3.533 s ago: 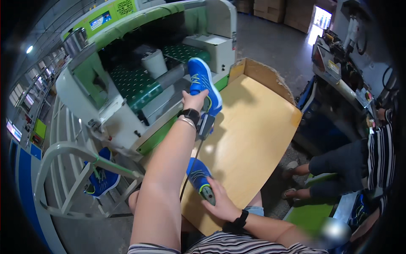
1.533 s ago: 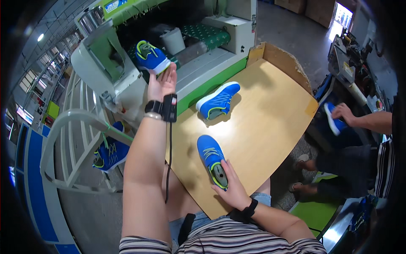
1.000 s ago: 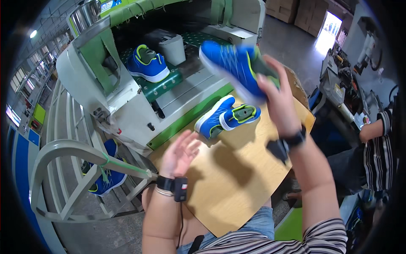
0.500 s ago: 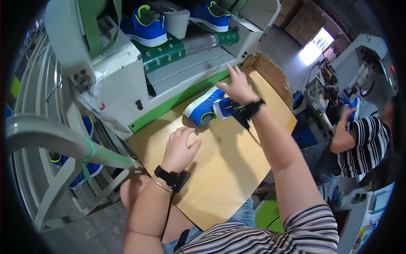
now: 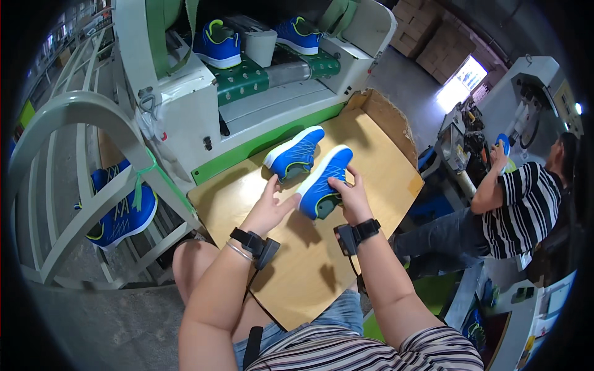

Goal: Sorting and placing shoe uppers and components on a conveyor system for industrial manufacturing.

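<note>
My right hand (image 5: 354,199) grips a blue sneaker (image 5: 328,179) by its side, holding it tilted above the wooden board with its toe pointing up and away. The sneaker has a white sole and lime-edged collar. Close to its heel is my left hand (image 5: 269,207), thumb and fingers apart; whether the thumb touches the heel I cannot tell. A second blue sneaker (image 5: 296,154) rests on the board (image 5: 297,272) just beyond my left fingertips. Dark straps with small boxes sit on both wrists.
Beyond the board stands a machine (image 5: 185,117) with two blue sneakers (image 5: 219,44) on its green roller belt (image 5: 241,80). A torn cardboard edge (image 5: 390,120) borders the board's far right. Left is a curved metal rack (image 5: 93,102) with another sneaker (image 5: 127,210). A co-worker (image 5: 526,210) works at right.
My right hand has come nearer and now holds one sneaker, turned toe-away. My left hand has moved slightly right and up toward its heel. The other sneaker stays on the board.
</note>
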